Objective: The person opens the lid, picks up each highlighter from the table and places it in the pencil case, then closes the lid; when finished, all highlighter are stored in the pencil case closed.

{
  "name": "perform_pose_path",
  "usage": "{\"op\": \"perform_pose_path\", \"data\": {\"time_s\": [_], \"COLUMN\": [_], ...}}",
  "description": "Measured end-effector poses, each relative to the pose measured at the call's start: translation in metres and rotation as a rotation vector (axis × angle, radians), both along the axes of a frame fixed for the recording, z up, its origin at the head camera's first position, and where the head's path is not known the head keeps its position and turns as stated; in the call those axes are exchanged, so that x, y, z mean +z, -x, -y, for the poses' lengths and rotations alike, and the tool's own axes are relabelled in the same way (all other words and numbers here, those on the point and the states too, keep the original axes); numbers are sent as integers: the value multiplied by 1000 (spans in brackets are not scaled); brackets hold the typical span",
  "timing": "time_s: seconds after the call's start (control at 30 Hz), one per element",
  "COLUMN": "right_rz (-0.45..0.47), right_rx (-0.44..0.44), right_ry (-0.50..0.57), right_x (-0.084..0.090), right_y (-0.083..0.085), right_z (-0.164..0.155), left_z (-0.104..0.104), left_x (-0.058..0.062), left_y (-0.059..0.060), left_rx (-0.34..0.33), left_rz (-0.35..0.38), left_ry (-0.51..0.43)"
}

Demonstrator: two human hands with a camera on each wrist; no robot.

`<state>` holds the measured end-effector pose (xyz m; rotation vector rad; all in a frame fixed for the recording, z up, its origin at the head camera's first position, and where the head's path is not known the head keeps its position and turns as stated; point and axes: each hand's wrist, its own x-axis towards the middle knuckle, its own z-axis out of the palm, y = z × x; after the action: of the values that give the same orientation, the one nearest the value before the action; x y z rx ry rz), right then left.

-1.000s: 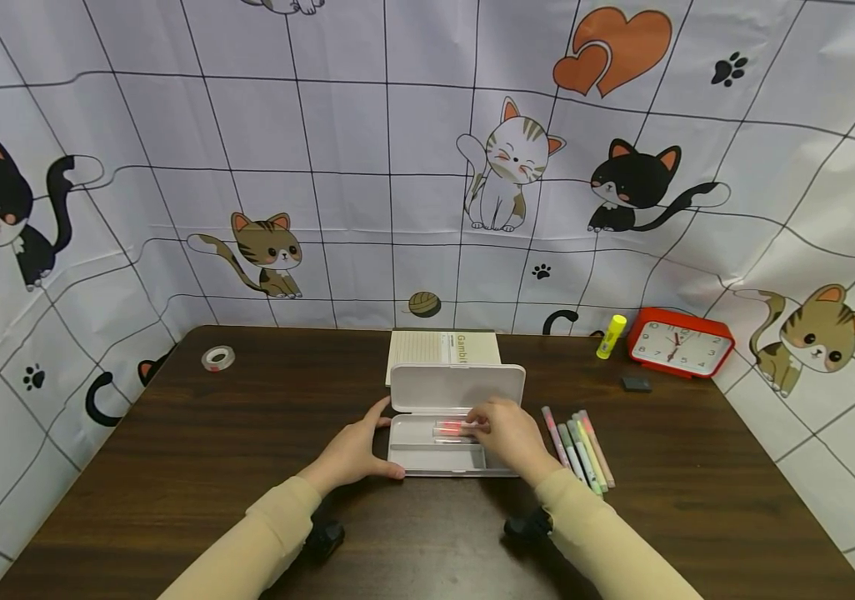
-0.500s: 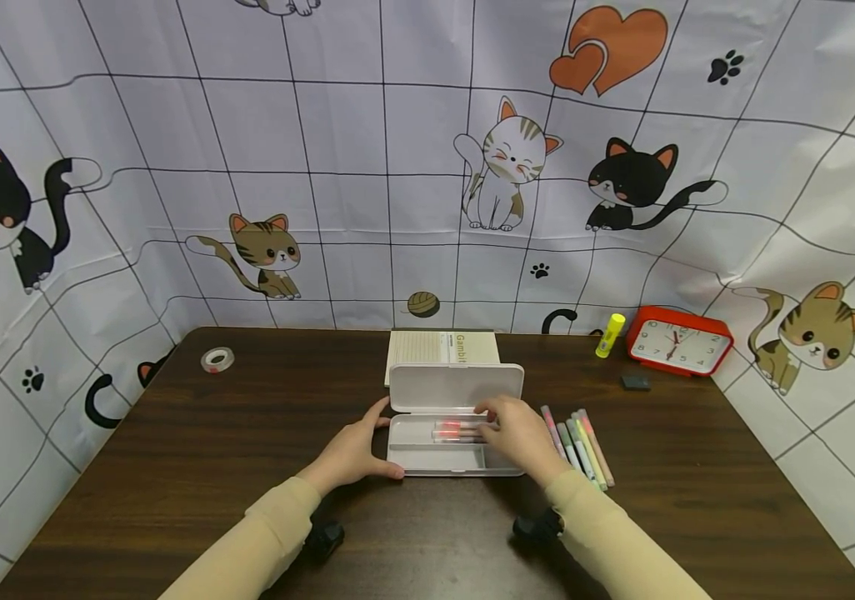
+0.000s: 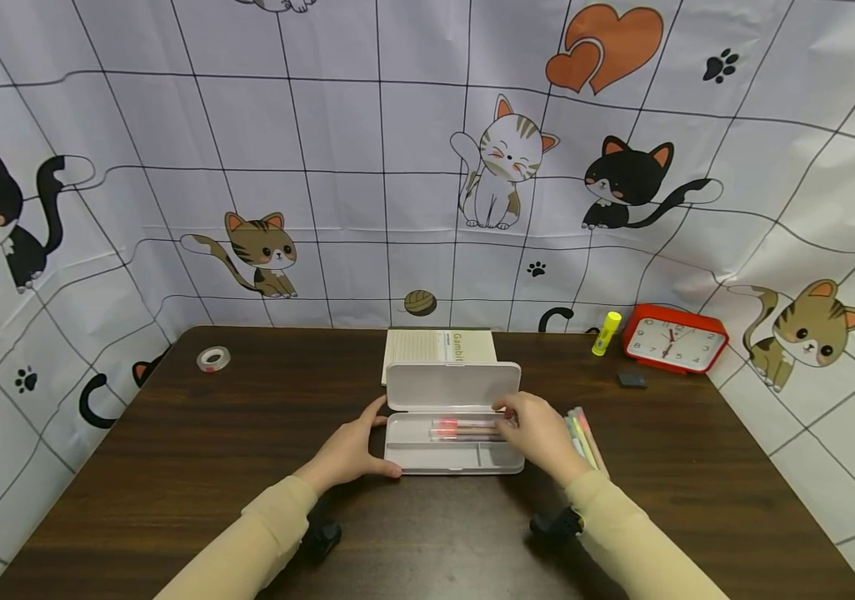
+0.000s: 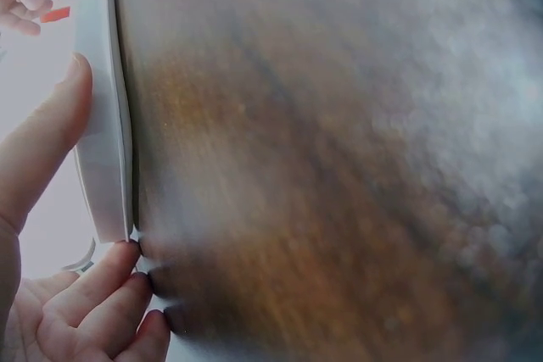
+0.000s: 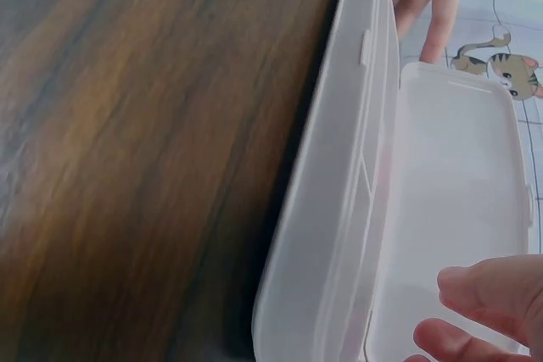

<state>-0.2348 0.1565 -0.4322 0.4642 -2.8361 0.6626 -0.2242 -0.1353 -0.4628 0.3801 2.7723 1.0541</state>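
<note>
A white pencil case (image 3: 427, 458) lies with its lid (image 3: 450, 387) raised at the back. Several markers with pink-red ends (image 3: 457, 429) lie lengthwise in its rear compartment. My left hand (image 3: 348, 446) grips the case's left end, thumb at the front corner and fingers round the side; the left wrist view shows the thumb (image 4: 51, 133) against the case wall. Over the right end of the markers is my right hand (image 3: 540, 433), thumb and forefinger bent. In the right wrist view those fingertips (image 5: 458, 286) stand apart before the lid, with nothing seen between them.
Several loose markers (image 3: 588, 442) lie right of the case, partly behind my right hand. Behind the lid is a notebook (image 3: 420, 346). A tape roll (image 3: 213, 359) sits back left. Back right are a yellow glue-stick-like tube (image 3: 607, 333), a red clock (image 3: 675, 339) and a dark block (image 3: 632, 381).
My right hand has drawn back to the right along the markers, uncovering more of them and of the small front compartment. My left hand keeps its hold on the case.
</note>
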Motion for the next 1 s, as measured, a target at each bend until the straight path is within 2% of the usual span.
{"op": "perform_pose_path", "data": {"time_s": [0.17, 0.63, 1.0], "right_rz": [-9, 15, 38], "right_rx": [5, -100, -132], "right_ry": [6, -4, -17], "right_x": [0, 3, -2], "right_y": [-3, -11, -17], "right_z": [-15, -65, -102], "left_z": [0, 1, 0], "left_x": [-1, -2, 0], "left_y": [0, 3, 2], "left_rx": [-3, -5, -3], "left_rz": [4, 0, 9], "left_ry": [0, 7, 7]}}
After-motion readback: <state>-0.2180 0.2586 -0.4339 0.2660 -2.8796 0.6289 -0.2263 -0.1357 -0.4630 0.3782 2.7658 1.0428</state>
